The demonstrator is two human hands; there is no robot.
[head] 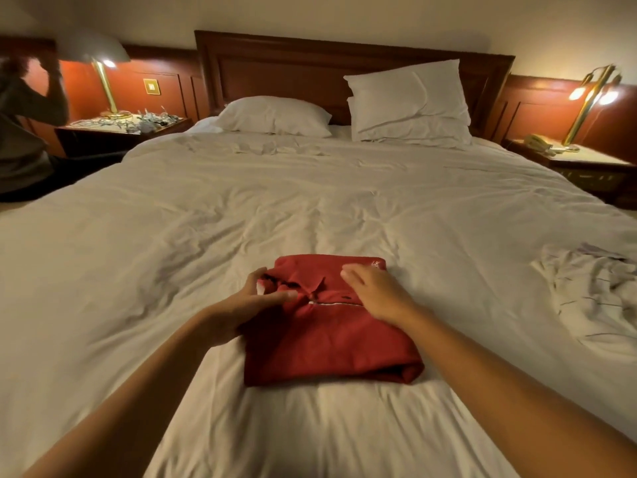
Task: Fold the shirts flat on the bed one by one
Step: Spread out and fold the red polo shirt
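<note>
A red polo shirt (327, 343) lies folded into a compact rectangle on the white bed (310, 208), near the front middle. Its collar faces up at the far half. My left hand (241, 305) grips the shirt's left edge by the collar, thumb on top and fingers curled round the cloth. My right hand (375, 294) lies flat on the upper right part of the shirt, fingers straight and pressing down. A crumpled white shirt with thin dark lines (596, 298) lies at the right edge of the bed.
Two white pillows (406, 101) lean at the wooden headboard. Nightstands with lit brass lamps stand on both sides, the left one (120, 127) cluttered, the right one (586, 160) holding a phone. A person (24, 132) crouches at the far left beside the bed.
</note>
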